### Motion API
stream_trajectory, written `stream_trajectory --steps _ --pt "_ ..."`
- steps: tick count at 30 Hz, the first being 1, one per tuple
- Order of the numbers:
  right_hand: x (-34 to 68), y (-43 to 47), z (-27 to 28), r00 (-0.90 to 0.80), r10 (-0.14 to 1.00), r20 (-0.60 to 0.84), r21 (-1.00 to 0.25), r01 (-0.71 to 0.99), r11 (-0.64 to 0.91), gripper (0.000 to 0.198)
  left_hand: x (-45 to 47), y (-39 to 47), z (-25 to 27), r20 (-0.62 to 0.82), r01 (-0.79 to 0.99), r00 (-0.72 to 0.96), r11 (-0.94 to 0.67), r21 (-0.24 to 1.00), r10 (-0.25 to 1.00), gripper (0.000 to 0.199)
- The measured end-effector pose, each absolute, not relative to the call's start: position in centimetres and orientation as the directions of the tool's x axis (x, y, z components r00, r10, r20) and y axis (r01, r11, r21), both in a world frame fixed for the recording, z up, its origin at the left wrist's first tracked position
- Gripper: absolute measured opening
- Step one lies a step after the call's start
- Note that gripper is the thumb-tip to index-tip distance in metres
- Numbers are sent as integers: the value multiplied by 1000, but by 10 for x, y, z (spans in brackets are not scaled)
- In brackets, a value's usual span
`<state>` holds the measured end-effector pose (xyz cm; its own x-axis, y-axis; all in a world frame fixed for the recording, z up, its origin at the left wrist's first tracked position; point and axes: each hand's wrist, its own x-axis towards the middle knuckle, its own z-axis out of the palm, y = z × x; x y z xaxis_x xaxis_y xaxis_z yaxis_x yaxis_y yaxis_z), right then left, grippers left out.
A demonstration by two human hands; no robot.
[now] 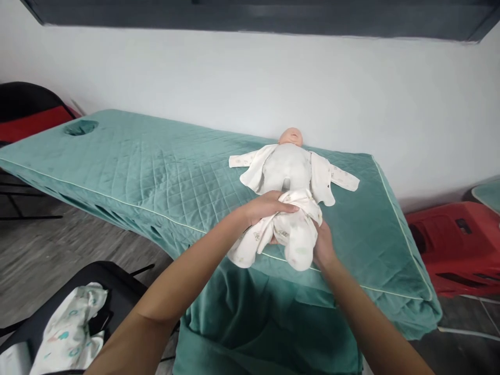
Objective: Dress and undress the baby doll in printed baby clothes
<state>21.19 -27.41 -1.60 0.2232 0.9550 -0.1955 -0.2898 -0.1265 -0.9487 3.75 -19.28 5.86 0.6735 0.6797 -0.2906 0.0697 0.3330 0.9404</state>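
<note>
A baby doll (291, 136) lies on its back on the green padded bed, head toward the wall. Its white printed jacket (322, 179) is spread apart at the front, both sleeves out to the sides, over a pale torso. White footed baby pants (299, 237) cover the doll's legs, whose feet point toward me at the bed's near edge. My left hand (267, 208) is closed on the pants near the waist, thumb on top. My right hand (323, 242) grips the pants' right side, its fingers partly hidden behind the cloth.
The green quilted bed (164, 161) runs along the wall, with a face hole at its far left. A black chair (109, 276) at lower left bears a white printed cloth (70, 328) and a white box (15, 359). A red plastic object (457, 245) stands at right.
</note>
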Motion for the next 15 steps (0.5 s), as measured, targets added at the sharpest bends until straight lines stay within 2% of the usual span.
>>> stream_trajectory --steps 4,8,10,12,15 --pt "219 -257 -14 298 953 -62 -992 -125 -25 49 47 -179 68 -189 128 639 139 982 746 28" --pt "219 -239 -18 348 934 78 -996 -2 84 50 53 -164 77 -73 229 646 -101 968 760 25" --pt "216 -231 -19 354 932 80 -995 -34 98 47 57 -156 78 -5 283 636 -228 932 771 21" --pt "214 -225 -19 357 934 23 -987 -139 78 43 61 -150 75 70 341 597 -332 879 799 21" --pt "213 -220 -19 381 924 -38 -971 -231 55 38 68 -149 70 144 394 548 -406 825 824 23"
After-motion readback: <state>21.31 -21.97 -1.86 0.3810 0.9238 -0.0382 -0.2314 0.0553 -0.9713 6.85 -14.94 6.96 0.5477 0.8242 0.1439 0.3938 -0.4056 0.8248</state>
